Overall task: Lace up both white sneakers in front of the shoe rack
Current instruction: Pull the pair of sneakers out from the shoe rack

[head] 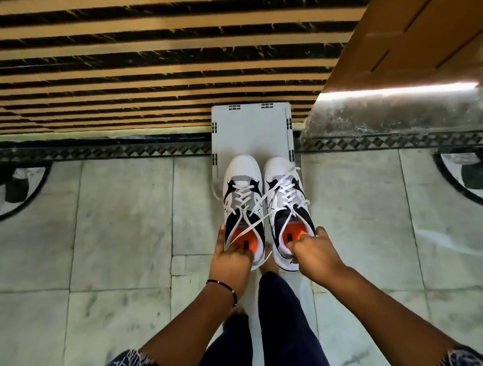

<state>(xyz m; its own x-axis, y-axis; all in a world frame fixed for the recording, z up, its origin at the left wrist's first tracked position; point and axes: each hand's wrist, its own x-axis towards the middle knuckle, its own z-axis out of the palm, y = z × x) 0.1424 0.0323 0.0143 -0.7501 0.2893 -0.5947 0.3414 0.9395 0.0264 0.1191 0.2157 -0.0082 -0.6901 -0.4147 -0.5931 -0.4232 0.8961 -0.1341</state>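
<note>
Both hands grip the heels: left hand (233,257) in left sneaker (243,211), right hand (313,249) apparently pinching right sneaker (288,211). Better free the tangled laces (253,207) first.

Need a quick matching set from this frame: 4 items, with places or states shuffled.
Items:
1. left hand
2. right hand
3. grey board
4. bracelet

States:
A. lies flat under both sneakers
B. fingers in the heel opening of the left sneaker
C. worn on the left wrist
D. fingers in the heel opening of the right sneaker

Pairs: 1-B, 2-D, 3-A, 4-C
</note>
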